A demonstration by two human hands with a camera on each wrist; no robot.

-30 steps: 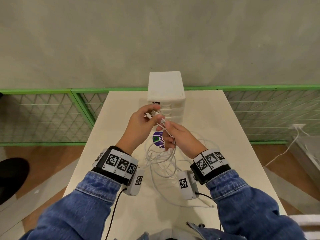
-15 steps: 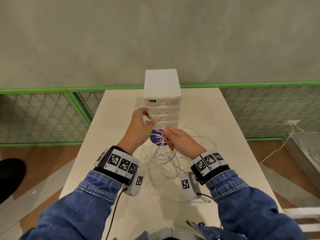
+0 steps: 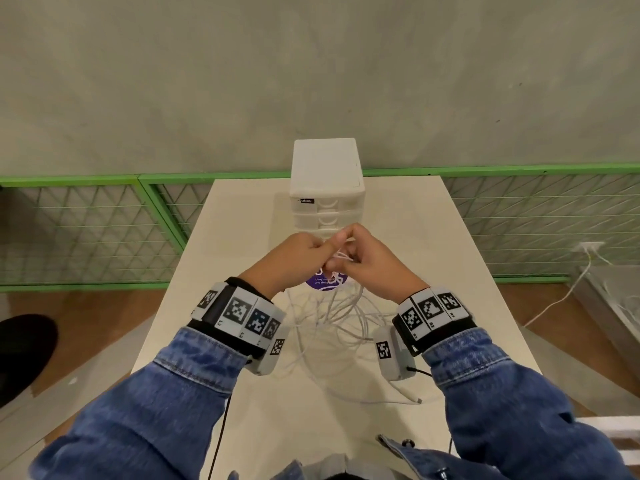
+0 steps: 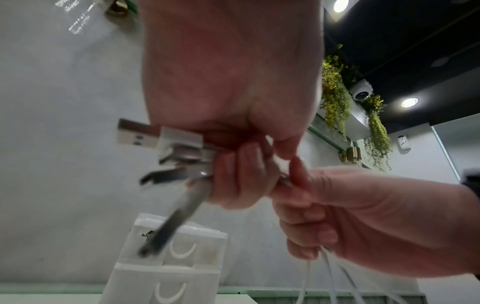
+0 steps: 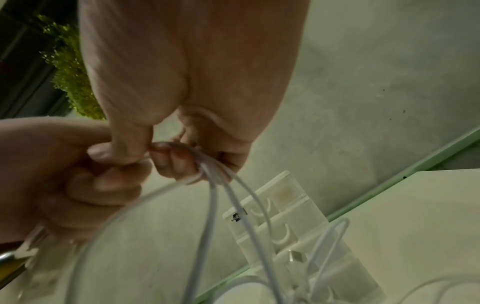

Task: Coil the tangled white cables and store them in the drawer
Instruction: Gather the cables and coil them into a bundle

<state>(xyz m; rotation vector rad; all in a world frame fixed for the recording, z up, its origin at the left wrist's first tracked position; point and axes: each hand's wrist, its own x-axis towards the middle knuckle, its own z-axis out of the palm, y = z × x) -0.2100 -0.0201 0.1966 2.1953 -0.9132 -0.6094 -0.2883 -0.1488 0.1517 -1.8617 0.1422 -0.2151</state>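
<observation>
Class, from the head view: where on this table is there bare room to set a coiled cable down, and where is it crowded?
Bare patches on the table: left of the drawer unit, and right of it to the far edge. Crowded: the middle, where white cables sprawl below the left hand and right hand, over a purple sticker.

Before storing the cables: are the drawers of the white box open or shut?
Shut, as far as shown: the visible fronts of the drawer box sit flush. Its lowest part is hidden behind the hands.

My head view is evenly lit and sharp, with wide-angle bending at the edges. My left wrist view catches glaring ceiling spotlights; my right wrist view is dim, greenish and motion-blurred.
</observation>
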